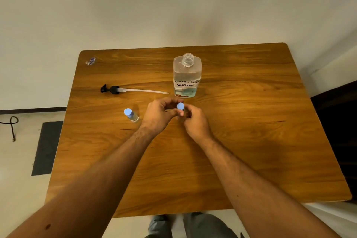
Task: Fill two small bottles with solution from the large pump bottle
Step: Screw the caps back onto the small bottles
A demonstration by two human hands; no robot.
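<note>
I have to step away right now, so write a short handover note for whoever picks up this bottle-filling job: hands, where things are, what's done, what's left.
Hands: left hand and right hand together grip one small blue-capped bottle just in front of the large bottle; its fill level is hidden.
Things: large bottle, labelled contact lens solution, stands uncapped mid-table. Its pump head with tube lies flat to its left. The second small bottle stands capped, left of the hands.
Done: pump removed.
Left: whether either small bottle is filled cannot be told; check both, fill and cap as needed, then refit the pump.
</note>
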